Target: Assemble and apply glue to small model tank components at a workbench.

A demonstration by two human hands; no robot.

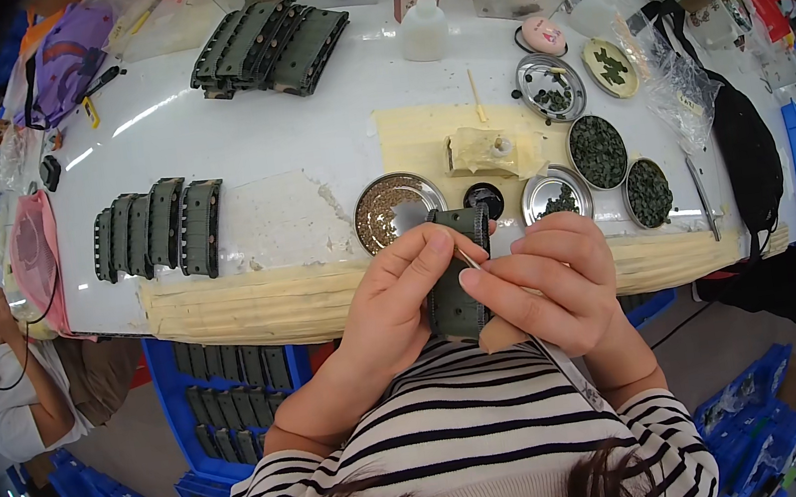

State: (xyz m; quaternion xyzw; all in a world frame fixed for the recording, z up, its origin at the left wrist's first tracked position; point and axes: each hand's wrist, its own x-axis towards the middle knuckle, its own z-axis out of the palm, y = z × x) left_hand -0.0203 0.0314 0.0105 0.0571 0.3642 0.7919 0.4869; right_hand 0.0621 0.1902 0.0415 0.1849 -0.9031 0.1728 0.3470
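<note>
My left hand (392, 294) grips a dark green, slightly curved plastic part (458, 309), held upright at the table's front edge. Closed in a pinch, my right hand (558, 283) has a slim metal tool, apparently tweezers (567, 372), whose long end slants down past my palm. Its tip meets the part near my left fingertips, and any tiny piece there is hidden. Just beyond my hands are a metal dish of small brown pieces (381, 212), a small black pot (483, 201) and a metal dish with a few dark green bits (557, 199).
Two round tins of dark green pieces (598, 152) (649, 193) stand right. Similar green parts lie in a left row (152, 230) and a far stack (266, 50). A white squeeze bottle (423, 29) stands at the back. Yellow tape (255, 307) covers the front edge; blue crates (189, 417) sit below.
</note>
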